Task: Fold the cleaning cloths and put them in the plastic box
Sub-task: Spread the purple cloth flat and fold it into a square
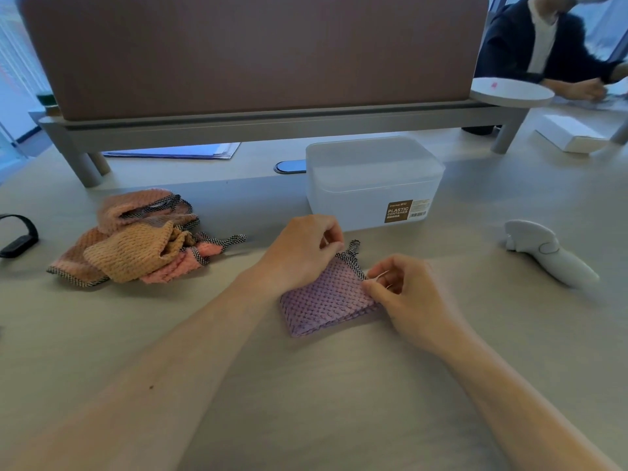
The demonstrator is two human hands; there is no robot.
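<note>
Far out to the left of the left hand (299, 248) lies a black band (18, 236) on the table (306, 402); nearer that hand, though well apart from it, sits the heap of unfolded cloths (136, 237), orange and pink with checked trim, not yet dealt with; the left hand itself is curled shut, pinching the far corner of the purple cloth (324, 299) beside its checked loop (351, 254); that cloth lies folded into a small pad between the two hands, its long axis running from near-left to far-right; the right hand (404, 297) closes thumb and fingertips on the cloth's right edge; directly beyond both hands, just past the left one's knuckles, stands the plastic box (373, 181), translucent, seemingly lidded, so I judge the lid must come off before anything goes in; the box lies straight ahead, slightly nearer the left hand; farther right of the right hand rests a white controller (547, 254).
</note>
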